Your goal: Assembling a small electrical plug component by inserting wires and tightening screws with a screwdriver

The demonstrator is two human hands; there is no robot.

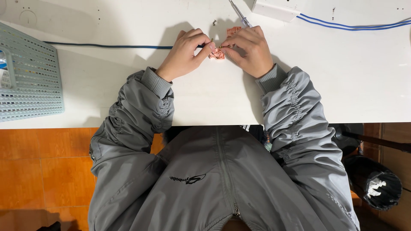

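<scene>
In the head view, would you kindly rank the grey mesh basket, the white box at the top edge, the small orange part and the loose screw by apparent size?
1. Grey mesh basket, though cropped.
2. White box, also cropped.
3. Small orange part, between both hands.
4. Loose screw.

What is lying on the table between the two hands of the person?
In the head view, a small orange plastic part sits on the white table between the left hand and the right hand; both touch it.
</scene>
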